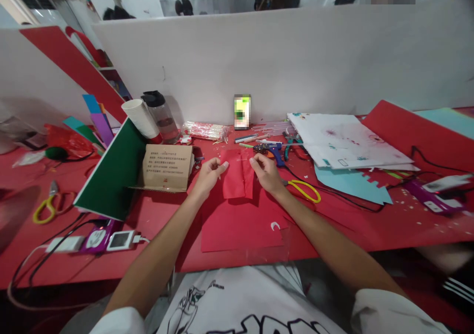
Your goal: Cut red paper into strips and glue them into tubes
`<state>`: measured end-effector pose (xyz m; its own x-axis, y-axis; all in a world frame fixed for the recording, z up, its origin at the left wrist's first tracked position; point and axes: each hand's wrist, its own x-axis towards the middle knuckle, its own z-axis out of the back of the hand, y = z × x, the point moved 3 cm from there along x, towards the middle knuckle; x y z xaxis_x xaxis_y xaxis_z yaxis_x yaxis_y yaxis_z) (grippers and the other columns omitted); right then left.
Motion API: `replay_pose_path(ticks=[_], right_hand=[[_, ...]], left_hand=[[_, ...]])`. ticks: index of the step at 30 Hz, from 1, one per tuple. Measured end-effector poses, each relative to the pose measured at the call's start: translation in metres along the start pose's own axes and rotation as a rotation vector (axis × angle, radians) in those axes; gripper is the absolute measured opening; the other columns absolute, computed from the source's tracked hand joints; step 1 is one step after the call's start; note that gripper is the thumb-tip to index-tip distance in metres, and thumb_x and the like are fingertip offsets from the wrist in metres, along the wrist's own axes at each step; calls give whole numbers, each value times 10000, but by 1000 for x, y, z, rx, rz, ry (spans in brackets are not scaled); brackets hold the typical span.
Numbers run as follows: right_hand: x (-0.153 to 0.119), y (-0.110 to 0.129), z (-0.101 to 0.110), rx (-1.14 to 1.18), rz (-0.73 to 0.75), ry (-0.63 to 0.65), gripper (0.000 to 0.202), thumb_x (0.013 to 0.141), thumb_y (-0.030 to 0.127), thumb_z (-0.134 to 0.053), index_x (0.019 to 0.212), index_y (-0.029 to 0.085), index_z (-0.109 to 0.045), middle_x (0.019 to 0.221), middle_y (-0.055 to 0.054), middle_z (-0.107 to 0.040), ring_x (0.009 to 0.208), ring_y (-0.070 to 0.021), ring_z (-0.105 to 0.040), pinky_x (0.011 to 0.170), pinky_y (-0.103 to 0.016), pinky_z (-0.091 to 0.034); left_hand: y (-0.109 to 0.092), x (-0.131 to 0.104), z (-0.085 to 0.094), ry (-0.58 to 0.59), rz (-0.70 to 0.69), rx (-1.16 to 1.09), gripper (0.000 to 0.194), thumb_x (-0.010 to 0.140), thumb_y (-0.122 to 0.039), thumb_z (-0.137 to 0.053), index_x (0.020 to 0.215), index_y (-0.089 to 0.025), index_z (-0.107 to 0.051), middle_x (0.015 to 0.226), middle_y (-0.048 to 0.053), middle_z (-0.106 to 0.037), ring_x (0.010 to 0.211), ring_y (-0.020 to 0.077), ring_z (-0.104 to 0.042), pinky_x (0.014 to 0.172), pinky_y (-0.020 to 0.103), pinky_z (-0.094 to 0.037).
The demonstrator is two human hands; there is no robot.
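Between my two hands a piece of red paper (234, 178) is held up, with a vertical crease or flap right of its middle. My left hand (212, 172) pinches its left edge between thumb and fingers. At the upper right edge, my right hand (265, 171) grips it the same way. Under it on the table lies a larger red sheet (237, 230), and a small white crescent-shaped scrap (274, 226) rests near that sheet's right side. Just right of my right hand are yellow-handled scissors (304, 189) and a blue glue gun (276, 152).
To the left stand a cardboard box (167, 168), a green board (111, 181), a water bottle (163, 119) and a stack of paper cups (141, 119). A phone (242, 111) leans against the partition (252, 57). White decorated sheets (344, 139) and power strips with cables (437, 198) lie right.
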<state>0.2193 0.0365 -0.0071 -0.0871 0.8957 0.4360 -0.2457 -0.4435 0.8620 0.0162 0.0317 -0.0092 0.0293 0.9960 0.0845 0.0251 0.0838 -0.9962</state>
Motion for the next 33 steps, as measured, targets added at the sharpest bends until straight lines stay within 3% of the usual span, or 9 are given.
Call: replay_pose_path(ticks=[16,20,23,28,30,33], right_hand=[[1,-2,1,18,-13,22,393,976,538,-540,735,238,-462,676,37,-433,638,-155,-434,627,-312,-355],[1,-4,0,90,-74,85,410,967,605,-530,771,249,-479,668,39,-436,608,-162,-440,589,-306,-375],[0,-1,-3,87,-44,135,458,962,664,-504,784,242,-482,741,21,-483,706,-170,-482,680,-306,-424],[-4,2,-16,294,-83,273,503,838,701,-674,997,245,-532,996,-26,-606,956,-203,-588,877,-337,-488],[-5,0,-20,349,-99,278,522,782,672,-751,961,250,-502,944,-8,-589,901,-190,-589,841,-327,-501],[-4,-7,-18,298,-112,160,553,712,610,-833,882,254,-446,836,36,-519,772,-156,-540,720,-283,-481]], left_hand=[[0,0,1,-12,-5,-14,478,736,-513,-801,664,-212,-436,613,-71,-412,561,89,-374,548,211,-324],[0,1,3,-31,-27,18,469,764,-522,-770,679,-214,-427,611,-77,-401,551,87,-349,546,213,-301],[-1,1,3,-34,-69,63,461,788,-548,-737,687,-216,-434,623,-73,-395,566,95,-341,553,218,-290],[-11,-5,-5,15,-187,186,435,843,-547,-687,686,-204,-469,663,-53,-417,633,113,-385,613,229,-330],[-14,-9,-10,80,-209,214,416,883,-556,-643,715,-197,-516,689,-38,-470,669,127,-431,637,236,-358],[-15,-17,-16,145,-190,262,389,901,-559,-640,806,-184,-599,801,4,-594,789,170,-547,702,252,-423]])
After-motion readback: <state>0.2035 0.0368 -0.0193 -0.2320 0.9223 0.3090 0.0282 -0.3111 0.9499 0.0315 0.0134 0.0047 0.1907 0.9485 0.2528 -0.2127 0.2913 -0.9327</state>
